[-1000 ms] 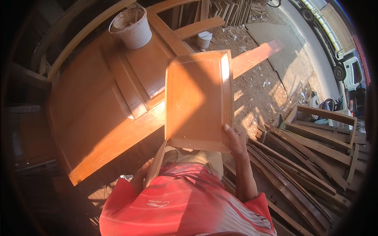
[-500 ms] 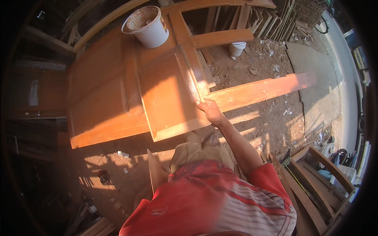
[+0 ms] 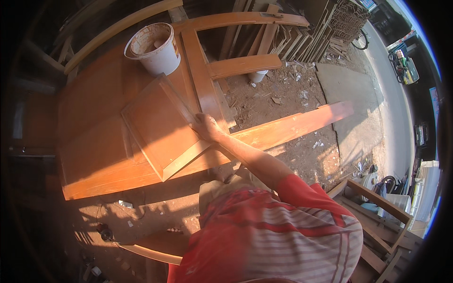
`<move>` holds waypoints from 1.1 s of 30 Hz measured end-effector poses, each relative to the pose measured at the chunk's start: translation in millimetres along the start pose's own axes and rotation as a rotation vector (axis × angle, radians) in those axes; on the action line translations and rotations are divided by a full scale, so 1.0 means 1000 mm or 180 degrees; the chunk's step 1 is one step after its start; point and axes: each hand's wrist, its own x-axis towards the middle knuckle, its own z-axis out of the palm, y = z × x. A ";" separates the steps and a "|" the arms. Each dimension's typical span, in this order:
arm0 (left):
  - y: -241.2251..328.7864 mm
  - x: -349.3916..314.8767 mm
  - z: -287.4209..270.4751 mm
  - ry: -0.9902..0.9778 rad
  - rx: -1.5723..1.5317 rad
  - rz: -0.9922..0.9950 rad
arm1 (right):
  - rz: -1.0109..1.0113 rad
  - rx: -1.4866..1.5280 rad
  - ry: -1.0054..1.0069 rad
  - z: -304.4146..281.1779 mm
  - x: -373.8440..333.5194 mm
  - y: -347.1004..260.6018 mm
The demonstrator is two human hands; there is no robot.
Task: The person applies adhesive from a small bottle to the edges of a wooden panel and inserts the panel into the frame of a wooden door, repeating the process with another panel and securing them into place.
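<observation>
My right hand (image 3: 207,126) is closed round the right edge of a framed cabinet door panel (image 3: 163,127), orange-brown with a bevelled border. The panel lies slantwise over a large wooden door (image 3: 111,162), its lower part in sunlight. Low on the left, another wooden panel (image 3: 160,244) juts out beside my body. Small fingertips of what seems to be my left hand (image 3: 174,230) show at that panel's far edge; the rest of the hand and arm is hidden. A white bucket (image 3: 165,59) with a stained inside stands on the large door, just beyond the framed panel.
A long board (image 3: 292,123) stretches off to the right above the littered dirt floor. Stacked boards (image 3: 302,40) lean at the back. A small white bucket (image 3: 257,76) sits under the door frame's crosspiece (image 3: 245,65). Wooden frames (image 3: 380,214) lie at the lower right; a dark tool (image 3: 106,233) lies lower left.
My right hand has turned the framed panel, its near corner moving left across the large door. The panel at my left side has swung outward, and my view has shifted.
</observation>
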 end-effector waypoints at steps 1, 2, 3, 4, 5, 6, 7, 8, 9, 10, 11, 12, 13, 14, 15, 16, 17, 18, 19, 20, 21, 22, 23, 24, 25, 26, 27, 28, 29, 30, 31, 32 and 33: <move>0.003 0.002 0.001 0.0028 -0.0027 0.0017 | 0.0012 -0.0005 0.0008 0.000 0.003 0.001; 0.008 0.007 0.003 0.0044 -0.0056 0.0039 | -0.0451 -0.0596 0.0264 0.000 0.006 0.002; 0.008 0.005 0.004 0.0093 -0.0114 0.0036 | -0.0928 -0.1171 0.0486 0.004 0.008 0.002; 0.002 0.004 0.007 0.0143 -0.0211 0.0028 | -0.1113 -0.1539 0.0564 -0.007 -0.012 -0.030; -0.004 0.002 0.009 0.0228 -0.0306 0.0010 | -0.1139 -0.1517 0.0489 -0.015 -0.032 -0.061; 0.010 0.008 0.008 0.0226 -0.0260 0.0056 | -0.0823 -0.0883 -0.0218 -0.037 -0.054 -0.086; -0.003 -0.005 0.013 0.0346 -0.0410 0.0040 | -0.0638 -0.0232 -0.1143 -0.043 -0.074 -0.108; -0.006 -0.011 0.017 0.0446 -0.0505 0.0042 | -0.0609 0.0143 -0.1999 -0.047 -0.090 -0.120; -0.008 -0.016 0.019 0.0551 -0.0585 0.0050 | -0.0576 0.0517 -0.2853 -0.052 -0.103 -0.128; -0.010 -0.022 0.022 0.0655 -0.0684 0.0060 | -0.0722 0.0656 -0.3446 -0.060 -0.116 -0.139; -0.013 -0.027 0.026 0.0785 -0.0795 0.0080 | -0.0873 0.0793 -0.4043 -0.064 -0.129 -0.144; -0.015 -0.035 0.029 0.0899 -0.0906 0.0081 | -0.0918 0.0814 -0.4162 -0.060 -0.142 -0.137; -0.021 -0.044 0.032 0.1040 -0.1021 0.0094 | -0.1020 0.0884 -0.4225 -0.053 -0.158 -0.127; -0.024 -0.051 0.034 0.1189 -0.1142 0.0113 | -0.1117 0.0957 -0.4280 -0.050 -0.169 -0.118; -0.027 -0.059 0.035 0.1347 -0.1290 0.0148 | -0.1132 0.0979 -0.4415 -0.056 -0.174 -0.120; -0.032 -0.066 0.036 0.1510 -0.1431 0.0185 | -0.1271 0.0704 -0.4295 -0.068 -0.175 -0.125; -0.038 -0.074 0.039 0.1652 -0.1553 0.0213 | -0.1409 0.0435 -0.4155 -0.081 -0.174 -0.130; -0.022 -0.077 0.029 0.1782 -0.1592 0.0283 | -0.1299 0.0238 -0.3966 -0.098 -0.169 -0.137; -0.024 -0.086 0.026 0.1938 -0.1722 0.0337 | -0.1333 0.0253 -0.4049 -0.097 -0.170 -0.127; -0.037 -0.096 0.026 0.2131 -0.1896 0.0384 | -0.1311 0.0340 -0.4018 -0.088 -0.172 -0.109; -0.034 -0.101 0.015 0.2299 -0.1991 0.0474 | -0.1253 0.0439 -0.3914 -0.082 -0.171 -0.092; -0.031 -0.107 0.004 0.2444 -0.2070 0.0564 | -0.1275 0.0430 -0.3973 -0.077 -0.171 -0.082; -0.010 -0.110 -0.013 0.2548 -0.2054 0.0680 | -0.1240 0.0225 -0.3679 -0.072 -0.170 -0.074; -0.025 -0.122 -0.019 0.2714 -0.2214 0.0759 | -0.1286 -0.0053 -0.3558 -0.065 -0.176 -0.063; -0.020 -0.131 -0.031 0.2851 -0.2255 0.0875 | -0.1331 -0.0087 -0.3678 -0.058 -0.175 -0.046; -0.013 -0.136 -0.044 0.2949 -0.2260 0.0980 | -0.1887 -0.0129 -0.3364 -0.052 -0.168 -0.028; 0.010 -0.139 -0.064 0.3027 -0.2200 0.1101 | -0.1733 0.0097 -0.3256 -0.053 -0.164 -0.031; 0.025 -0.145 -0.078 0.3201 -0.2099 0.1108 | -0.1620 0.0295 -0.3200 -0.055 -0.163 -0.034; 0.035 -0.151 -0.088 0.3377 -0.1933 0.0990 | -0.0766 0.0634 -0.3329 -0.064 -0.162 -0.045; 0.056 -0.160 -0.095 0.3681 -0.1424 0.0598 | -0.0545 0.0589 -0.3260 -0.059 -0.157 -0.038; 0.041 -0.168 -0.112 0.3814 -0.1381 0.0654 | -0.0369 0.0510 -0.3270 -0.054 -0.155 -0.033; 0.057 -0.173 -0.108 0.3798 -0.1242 0.0891 | -0.0211 0.0633 -0.3114 -0.052 -0.151 -0.029; 0.091 -0.181 -0.093 0.3753 -0.1058 0.1157 | -0.0047 0.0778 -0.2903 -0.052 -0.144 -0.027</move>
